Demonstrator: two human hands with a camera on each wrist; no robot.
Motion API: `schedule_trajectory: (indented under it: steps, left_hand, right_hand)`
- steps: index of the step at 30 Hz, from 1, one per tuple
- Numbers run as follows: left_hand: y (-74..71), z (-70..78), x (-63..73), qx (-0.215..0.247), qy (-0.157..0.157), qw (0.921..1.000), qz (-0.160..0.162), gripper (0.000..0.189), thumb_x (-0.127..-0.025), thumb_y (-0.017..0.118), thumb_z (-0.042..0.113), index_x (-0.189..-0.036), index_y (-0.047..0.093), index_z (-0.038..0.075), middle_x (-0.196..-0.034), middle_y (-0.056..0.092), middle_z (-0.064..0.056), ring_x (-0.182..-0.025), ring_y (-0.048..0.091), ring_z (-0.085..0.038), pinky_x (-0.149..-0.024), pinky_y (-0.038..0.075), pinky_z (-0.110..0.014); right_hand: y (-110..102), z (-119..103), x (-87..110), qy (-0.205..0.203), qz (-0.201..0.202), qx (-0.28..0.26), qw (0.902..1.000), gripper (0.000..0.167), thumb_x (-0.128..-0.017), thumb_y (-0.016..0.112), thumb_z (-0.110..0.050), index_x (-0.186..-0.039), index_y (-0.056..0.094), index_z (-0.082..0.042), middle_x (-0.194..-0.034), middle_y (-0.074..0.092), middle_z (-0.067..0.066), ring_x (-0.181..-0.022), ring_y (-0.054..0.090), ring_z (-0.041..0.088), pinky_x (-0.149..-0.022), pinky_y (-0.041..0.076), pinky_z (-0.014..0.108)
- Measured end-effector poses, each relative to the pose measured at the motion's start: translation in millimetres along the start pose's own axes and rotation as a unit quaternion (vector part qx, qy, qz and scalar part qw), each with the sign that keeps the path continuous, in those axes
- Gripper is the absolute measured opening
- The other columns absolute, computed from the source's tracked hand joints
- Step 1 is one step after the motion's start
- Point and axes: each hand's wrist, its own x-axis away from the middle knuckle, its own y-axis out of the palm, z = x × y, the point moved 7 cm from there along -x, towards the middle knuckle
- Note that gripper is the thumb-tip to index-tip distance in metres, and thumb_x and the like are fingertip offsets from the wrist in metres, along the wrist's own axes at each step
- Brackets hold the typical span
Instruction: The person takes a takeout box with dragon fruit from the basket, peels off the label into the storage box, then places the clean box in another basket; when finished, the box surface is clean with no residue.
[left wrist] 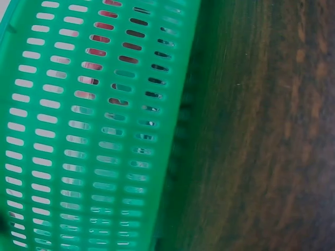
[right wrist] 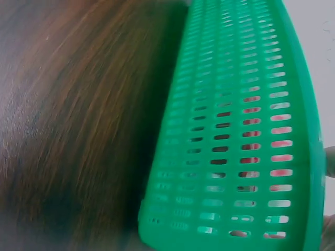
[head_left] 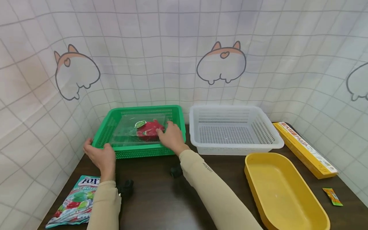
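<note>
Left hand (head_left: pixel 101 157) curled round the green basket's (head_left: pixel 143 152) near left corner, right hand (head_left: pixel 173 136) on the right end of a clear container (head_left: pixel 124 130) inside it, pinching or merely touching, cannot tell, white basket (head_left: pixel 240 147) just beside, yellow tray (head_left: pixel 279 191) nearer

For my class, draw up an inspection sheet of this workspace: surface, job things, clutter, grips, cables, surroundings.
Surface: dark brown table, wood-grained
Job's things: green basket; clear pack with red contents, inside basket
Clutter: white basket, yellow tray, yellow box, orange packet, printed bag
Left grip: holds the green basket's near left corner
Right grip: holds the clear pack's right end
Cables: nothing seen
Surroundings: white gridded backdrop with cartoon animals
</note>
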Motion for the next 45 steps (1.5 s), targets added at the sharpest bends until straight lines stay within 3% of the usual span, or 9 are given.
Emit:
schedule_trajectory:
  steps: [4,10,14,22,27,32,37,41,45]
  left_hand:
    - [-0.4,-1.9,0.6,0.000,0.005,1.0000,0.006,0.053,-0.091,0.046,0.004,-0.142,0.033,0.008,-0.147,0.031,-0.008,-0.131,0.033,-0.022,-0.107,0.027,-0.035]
    - [3.8,1.5,2.3,-0.002,0.022,0.9996,0.018,0.052,-0.089,0.047,0.001,-0.140,0.036,0.005,-0.143,0.034,-0.011,-0.129,0.035,-0.025,-0.107,0.027,-0.036]
    - [10.3,4.4,4.8,-0.013,0.026,0.9995,0.016,0.052,-0.088,0.047,0.002,-0.139,0.037,0.004,-0.142,0.035,-0.013,-0.126,0.037,-0.029,-0.106,0.029,-0.040]
    - [13.1,6.2,6.5,-0.016,0.031,0.9993,0.014,0.050,-0.089,0.047,0.002,-0.139,0.038,0.005,-0.141,0.034,-0.014,-0.116,0.038,-0.031,-0.097,0.029,-0.039]
    - [7.5,6.1,4.2,-0.020,0.023,0.9994,0.016,0.049,-0.090,0.047,0.003,-0.138,0.038,0.007,-0.142,0.034,-0.012,-0.111,0.038,-0.032,-0.092,0.029,-0.041]
    - [0.4,2.8,2.6,-0.018,0.009,0.9996,0.020,0.050,-0.090,0.044,0.004,-0.139,0.038,0.010,-0.142,0.033,-0.010,-0.105,0.037,-0.032,-0.088,0.029,-0.042]
    - [-4.9,-2.2,2.8,-0.017,0.010,0.9994,0.029,0.049,-0.089,0.045,0.003,-0.137,0.039,0.008,-0.141,0.034,-0.011,-0.110,0.038,-0.031,-0.092,0.029,-0.040]
    - [-3.7,-2.3,2.6,-0.015,0.018,0.9993,0.028,0.049,-0.088,0.046,0.003,-0.136,0.039,0.004,-0.140,0.035,-0.014,-0.115,0.038,-0.030,-0.097,0.029,-0.039]
    - [-0.5,-0.2,1.3,-0.013,0.021,0.9994,0.023,0.048,-0.088,0.047,0.003,-0.136,0.040,0.003,-0.140,0.036,-0.015,-0.115,0.038,-0.031,-0.098,0.029,-0.039]
  right_hand:
    - [8.8,1.9,-1.1,0.025,-0.028,0.059,0.9975,0.076,-0.097,0.044,-0.058,-0.151,0.033,-0.005,-0.145,0.049,0.012,-0.127,0.051,0.029,-0.099,0.046,0.045]
    - [12.0,2.9,-2.8,0.062,-0.038,0.119,0.9902,0.082,-0.094,0.035,-0.069,-0.147,0.042,-0.007,-0.120,0.065,0.011,-0.102,0.064,0.028,-0.075,0.054,0.040]
    - [5.3,5.7,-5.0,0.081,-0.028,0.126,0.9883,0.078,-0.093,0.038,-0.069,-0.139,0.050,-0.007,-0.107,0.067,0.009,-0.092,0.065,0.026,-0.064,0.052,0.037]
    - [3.4,9.4,-9.9,0.077,-0.021,0.109,0.9908,0.066,-0.094,0.046,-0.061,-0.129,0.055,-0.006,-0.091,0.064,0.007,-0.072,0.061,0.022,-0.051,0.046,0.034]
    - [3.9,5.6,-9.7,0.076,-0.014,0.071,0.9945,0.051,-0.093,0.047,-0.051,-0.119,0.057,-0.008,-0.080,0.060,0.007,-0.065,0.058,0.021,-0.048,0.041,0.033]
    - [6.5,0.2,-7.2,0.071,-0.011,0.028,0.9970,0.051,-0.091,0.048,-0.047,-0.129,0.055,-0.014,-0.082,0.060,0.003,-0.068,0.056,0.019,-0.052,0.040,0.032]
    - [11.1,0.0,-5.7,0.076,-0.042,-0.038,0.9955,0.059,-0.090,0.050,-0.046,-0.139,0.046,-0.015,-0.083,0.060,0.005,-0.063,0.051,0.018,-0.054,0.038,0.031]
    - [6.9,0.4,-4.0,0.089,-0.052,-0.135,0.9854,0.056,-0.091,0.053,-0.039,-0.139,0.042,-0.012,-0.099,0.059,0.010,-0.068,0.051,0.019,-0.062,0.046,0.034]
    - [0.5,0.3,-2.5,0.106,-0.034,-0.215,0.9703,0.051,-0.091,0.054,-0.035,-0.137,0.043,-0.013,-0.114,0.056,0.012,-0.084,0.057,0.023,-0.066,0.056,0.037]
